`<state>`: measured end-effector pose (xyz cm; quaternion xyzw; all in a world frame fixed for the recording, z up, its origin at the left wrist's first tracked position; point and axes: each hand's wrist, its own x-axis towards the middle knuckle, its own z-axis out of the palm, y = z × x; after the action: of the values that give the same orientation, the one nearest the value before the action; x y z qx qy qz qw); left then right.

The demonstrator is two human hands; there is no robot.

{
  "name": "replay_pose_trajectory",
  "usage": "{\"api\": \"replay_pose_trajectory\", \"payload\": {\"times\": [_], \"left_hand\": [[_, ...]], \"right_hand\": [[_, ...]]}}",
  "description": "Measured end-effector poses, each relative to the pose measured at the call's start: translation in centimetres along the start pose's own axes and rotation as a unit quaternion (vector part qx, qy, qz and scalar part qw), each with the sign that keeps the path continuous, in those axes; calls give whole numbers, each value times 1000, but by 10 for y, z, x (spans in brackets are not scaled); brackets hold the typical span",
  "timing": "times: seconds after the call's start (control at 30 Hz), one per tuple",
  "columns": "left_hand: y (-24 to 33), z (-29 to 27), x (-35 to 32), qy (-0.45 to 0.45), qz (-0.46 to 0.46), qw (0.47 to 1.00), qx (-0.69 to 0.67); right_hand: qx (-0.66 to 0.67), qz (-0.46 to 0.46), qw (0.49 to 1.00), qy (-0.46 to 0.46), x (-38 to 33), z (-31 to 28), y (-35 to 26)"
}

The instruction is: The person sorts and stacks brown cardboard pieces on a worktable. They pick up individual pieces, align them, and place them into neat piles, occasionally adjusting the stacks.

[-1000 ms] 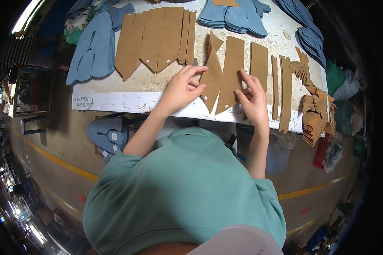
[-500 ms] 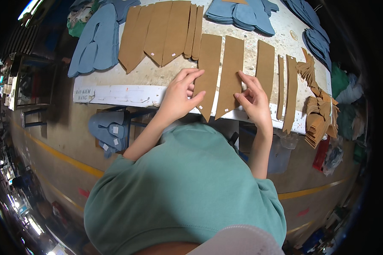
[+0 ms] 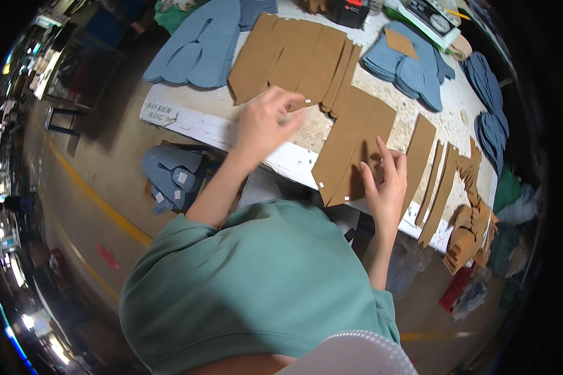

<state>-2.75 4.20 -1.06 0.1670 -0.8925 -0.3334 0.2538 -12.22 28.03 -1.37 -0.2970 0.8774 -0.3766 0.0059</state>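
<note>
Two long brown fabric-like pieces (image 3: 360, 137), pointed at the near end and marked with small white stickers, lie edge to edge on the white table. My right hand (image 3: 386, 184) hovers at their right side, thumb and fingers apart; whether a fingertip touches them I cannot tell. To the left, my left hand (image 3: 264, 125) is at the near end of a row of larger brown pieces (image 3: 288, 59). Its fingers are loosely bent and apart, with nothing visible between them, and they hide part of that row's near edge.
Right of the pair lie a brown strip (image 3: 420, 150), narrower strips (image 3: 440, 194) and fanned brown bundles (image 3: 469, 234). Stacks of blue-grey pieces (image 3: 197, 47) stand far left, others (image 3: 406, 65) at the back. The worn white table (image 3: 200, 122) ends close to me. A stool (image 3: 172, 178) bears more blue pieces.
The view has turned, so the table looks tilted. The two brown pieces, apart before, now meet along their long edges. My left hand has left them and moved left to the larger brown row.
</note>
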Motion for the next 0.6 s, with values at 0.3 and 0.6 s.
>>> {"api": "replay_pose_trajectory", "payload": {"times": [0.3, 0.6], "left_hand": [[-60, -48, 26, 9, -10, 988, 156], [-72, -60, 37, -57, -44, 996, 48]], "right_hand": [[-13, -66, 998, 12, 13, 30, -1], [118, -3, 993, 5, 12, 14, -7]]}}
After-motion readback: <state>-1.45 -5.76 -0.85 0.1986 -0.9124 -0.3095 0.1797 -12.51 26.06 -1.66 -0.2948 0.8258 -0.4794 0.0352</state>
